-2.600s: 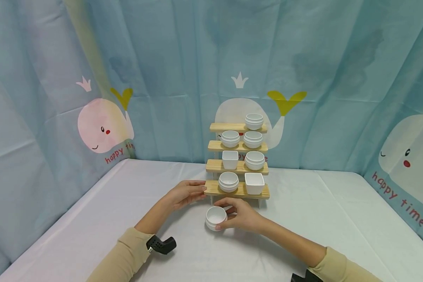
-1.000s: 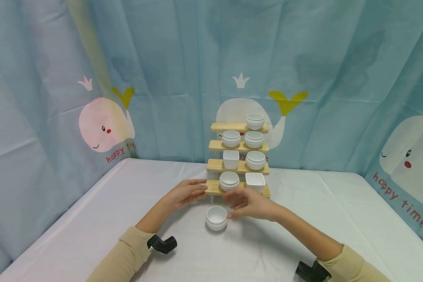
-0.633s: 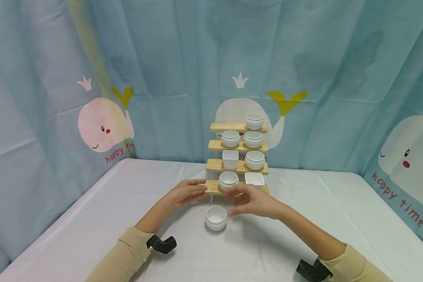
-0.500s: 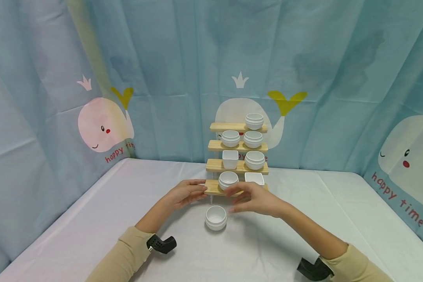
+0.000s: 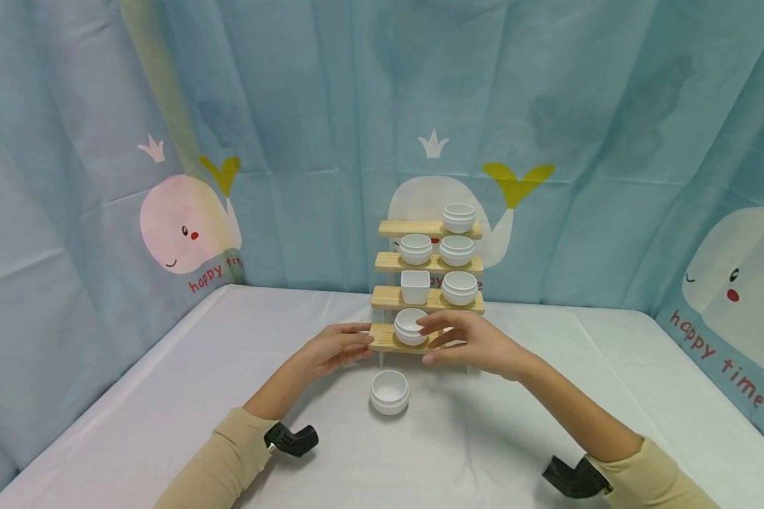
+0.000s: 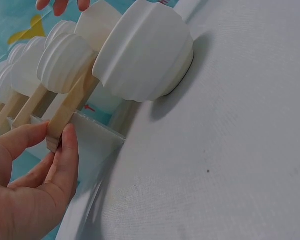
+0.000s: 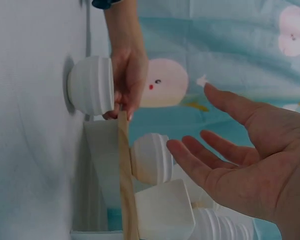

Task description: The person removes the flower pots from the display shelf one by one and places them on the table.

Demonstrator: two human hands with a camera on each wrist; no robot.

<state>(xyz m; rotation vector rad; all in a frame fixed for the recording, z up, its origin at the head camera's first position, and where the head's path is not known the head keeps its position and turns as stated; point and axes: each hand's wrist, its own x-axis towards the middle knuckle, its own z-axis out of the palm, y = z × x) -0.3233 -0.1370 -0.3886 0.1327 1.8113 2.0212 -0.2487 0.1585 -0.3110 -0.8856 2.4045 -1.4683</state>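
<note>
A tiered wooden display stand (image 5: 388, 339) with several white bowls on its boards stands at the middle of the table. My left hand (image 5: 337, 350) pinches the left end of the lowest board (image 6: 72, 105) between thumb and fingers. In front of the stand, a round white bowl (image 5: 389, 396) sits upright on the tablecloth, apart from both hands. My right hand (image 5: 480, 345) hovers at the lowest board with fingers spread and nothing in its grasp; its fingertips overlap the round bowl (image 5: 407, 329) there. The square bowl (image 7: 165, 212) beside it is hidden behind that hand in the head view.
Higher boards bear a square bowl (image 5: 415, 288) and round bowls, with a single round bowl (image 5: 459, 219) at the right of the top one. A white tablecloth (image 5: 331, 474) covers the table. Behind hangs a blue whale-print curtain (image 5: 305, 141).
My right hand has let go of the round bowl on the table and moved up and right to the lowest board. My left hand has stayed on the board's end.
</note>
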